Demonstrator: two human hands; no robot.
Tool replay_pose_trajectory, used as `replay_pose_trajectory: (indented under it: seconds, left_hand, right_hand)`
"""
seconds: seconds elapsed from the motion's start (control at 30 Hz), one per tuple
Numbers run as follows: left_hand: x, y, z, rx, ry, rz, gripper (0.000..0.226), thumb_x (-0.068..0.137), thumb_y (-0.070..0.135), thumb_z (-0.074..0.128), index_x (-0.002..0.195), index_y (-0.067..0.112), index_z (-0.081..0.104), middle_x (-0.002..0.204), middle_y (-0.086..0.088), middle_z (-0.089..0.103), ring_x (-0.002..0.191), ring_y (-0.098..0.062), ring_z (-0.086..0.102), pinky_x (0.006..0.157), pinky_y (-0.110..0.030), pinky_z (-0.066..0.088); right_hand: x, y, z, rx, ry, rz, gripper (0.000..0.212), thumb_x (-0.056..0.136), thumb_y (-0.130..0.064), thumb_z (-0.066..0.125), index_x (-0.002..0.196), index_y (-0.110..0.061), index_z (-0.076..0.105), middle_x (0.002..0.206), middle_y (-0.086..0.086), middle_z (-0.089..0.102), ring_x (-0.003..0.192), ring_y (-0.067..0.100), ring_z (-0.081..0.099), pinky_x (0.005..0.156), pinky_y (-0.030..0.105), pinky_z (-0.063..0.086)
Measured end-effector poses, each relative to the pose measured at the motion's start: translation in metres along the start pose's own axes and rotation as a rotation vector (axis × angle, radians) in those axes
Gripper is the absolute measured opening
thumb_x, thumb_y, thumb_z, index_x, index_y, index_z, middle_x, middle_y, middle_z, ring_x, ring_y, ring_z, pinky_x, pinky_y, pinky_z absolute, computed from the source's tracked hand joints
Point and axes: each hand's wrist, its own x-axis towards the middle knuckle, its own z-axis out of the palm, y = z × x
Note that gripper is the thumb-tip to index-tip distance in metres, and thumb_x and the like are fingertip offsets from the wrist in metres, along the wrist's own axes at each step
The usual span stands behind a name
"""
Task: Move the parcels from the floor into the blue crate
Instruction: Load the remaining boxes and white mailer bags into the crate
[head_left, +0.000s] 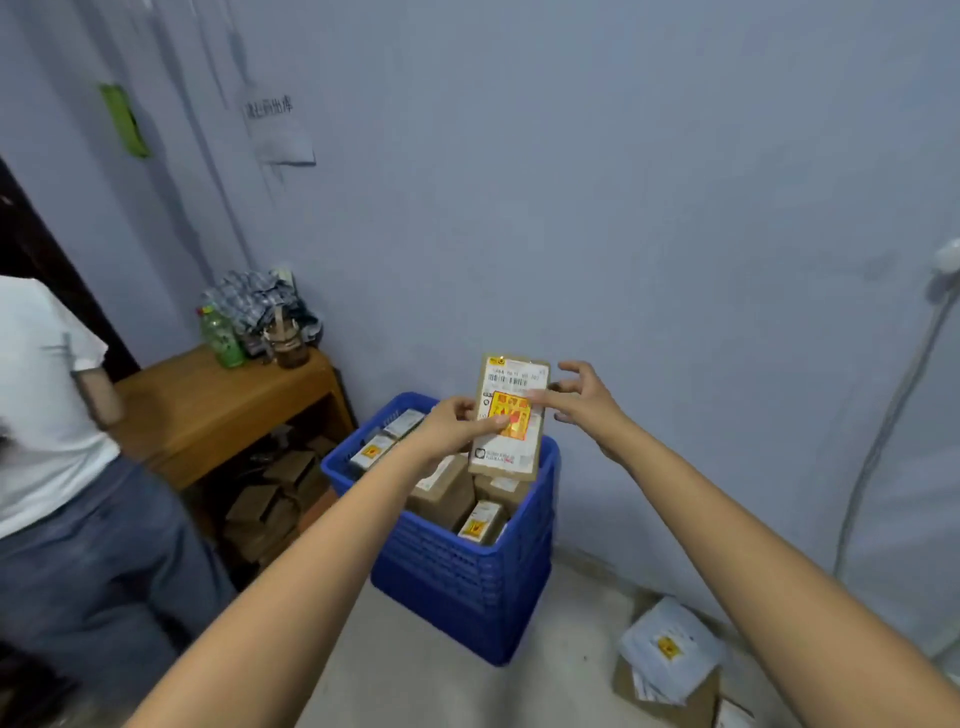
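Left hand (457, 426): grips a labelled cardboard parcel (509, 415) upright above the blue crate (467, 582) | Right hand (582, 397): fingers spread, holding nothing, beside the parcel | Crate: on grey concrete floor (415, 675) against a pale blue wall (623, 182), part-filled | Floor: grey mailer parcels (670, 649) right of crate | Wooden counter (208, 405): green bottle (222, 335).

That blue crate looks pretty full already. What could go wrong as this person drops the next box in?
The left hand alone pinches the flat brown cardboard parcel with the yellow label; the open right hand is only beside it, so it might slip. The blue plastic crate is piled near its rim, so the parcel may slide off. The grey mailer bags on the floor could trip someone.
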Motion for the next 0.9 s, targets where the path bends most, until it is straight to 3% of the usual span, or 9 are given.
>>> replay_pose_trajectory:
  seconds: [0.07,0.17,0.23,0.4,0.47,0.53,0.67,0.8,0.9]
  left_hand:
    - [0.001,-0.017,-0.031,-0.077,0.075,-0.040,0.076,0.063,0.050,0.082,0.124,0.015,0.052,0.116,-0.004,0.068,0.101,-0.019,0.068,0.091,-0.042,0.055]
    - [0.006,-0.036,-0.065,-0.173,0.127,-0.091,0.059,0.077,0.038,0.075,0.124,0.013,0.051,0.113,-0.004,0.069,0.096,-0.016,0.069,0.078,-0.031,0.057]
    - [0.019,-0.048,-0.083,-0.206,0.104,-0.119,0.055,0.080,0.034,0.073,0.125,0.012,0.051,0.113,-0.004,0.069,0.095,-0.014,0.069,0.071,-0.026,0.056]
    - [0.064,-0.087,-0.112,-0.266,0.114,-0.175,0.067,0.070,0.048,0.077,0.123,0.014,0.054,0.108,-0.001,0.072,0.099,-0.017,0.069,0.091,-0.039,0.054]
    - [0.087,-0.104,-0.130,-0.256,0.131,-0.204,0.067,0.070,0.049,0.076,0.123,0.014,0.053,0.108,-0.001,0.072,0.100,-0.018,0.069,0.095,-0.042,0.052]
    - [0.108,-0.117,-0.152,-0.256,0.140,-0.246,0.053,0.079,0.037,0.073,0.122,0.012,0.054,0.107,-0.003,0.072,0.099,-0.019,0.069,0.093,-0.040,0.053]
    - [0.152,-0.136,-0.198,-0.224,0.166,-0.373,0.033,0.087,0.026,0.067,0.115,0.013,0.056,0.101,-0.003,0.073,0.091,-0.015,0.069,0.072,-0.025,0.056]
    - [0.209,-0.152,-0.237,-0.236,0.187,-0.407,0.022,0.090,0.019,0.064,0.109,0.012,0.056,0.099,-0.004,0.071,0.083,-0.013,0.069,0.056,-0.018,0.055]
    - [0.245,-0.169,-0.254,-0.271,0.188,-0.459,0.014,0.092,0.016,0.061,0.104,0.014,0.056,0.099,-0.006,0.070,0.086,-0.016,0.068,0.063,-0.023,0.058]
  right_hand:
    - [0.006,0.012,0.035,0.051,-0.066,0.057,0.072,0.077,-0.029,0.078,0.136,-0.019,0.038,0.120,0.007,0.063,0.106,0.018,0.063,0.095,0.040,0.052]
    - [0.020,0.026,0.081,0.090,-0.081,0.097,0.050,0.083,-0.022,0.073,0.127,-0.019,0.048,0.115,0.006,0.067,0.098,0.015,0.067,0.092,0.038,0.054]
    - [0.038,0.035,0.104,0.096,-0.079,0.113,0.047,0.082,-0.025,0.074,0.123,-0.021,0.051,0.112,0.004,0.068,0.101,0.017,0.067,0.095,0.039,0.053]
    - [0.103,0.057,0.144,0.195,-0.106,0.175,0.054,0.079,-0.022,0.077,0.126,-0.017,0.052,0.109,0.006,0.071,0.095,0.020,0.071,0.082,0.034,0.058]
    - [0.132,0.071,0.159,0.235,-0.140,0.212,0.051,0.078,-0.024,0.078,0.123,-0.021,0.054,0.109,0.005,0.072,0.097,0.021,0.071,0.088,0.042,0.056]
    - [0.162,0.089,0.178,0.286,-0.186,0.263,0.050,0.079,-0.025,0.078,0.123,-0.023,0.054,0.113,0.005,0.071,0.100,0.022,0.070,0.091,0.046,0.055]
    - [0.213,0.107,0.222,0.376,-0.183,0.382,0.038,0.087,-0.010,0.068,0.121,-0.015,0.052,0.110,0.007,0.069,0.086,0.019,0.072,0.063,0.029,0.059]
    - [0.281,0.123,0.254,0.390,-0.213,0.419,0.042,0.084,-0.014,0.072,0.122,-0.020,0.053,0.117,0.004,0.067,0.094,0.019,0.071,0.077,0.036,0.060]
    - [0.320,0.134,0.272,0.370,-0.175,0.477,0.042,0.084,-0.016,0.073,0.120,-0.023,0.053,0.114,0.001,0.067,0.096,0.019,0.070,0.081,0.037,0.059]
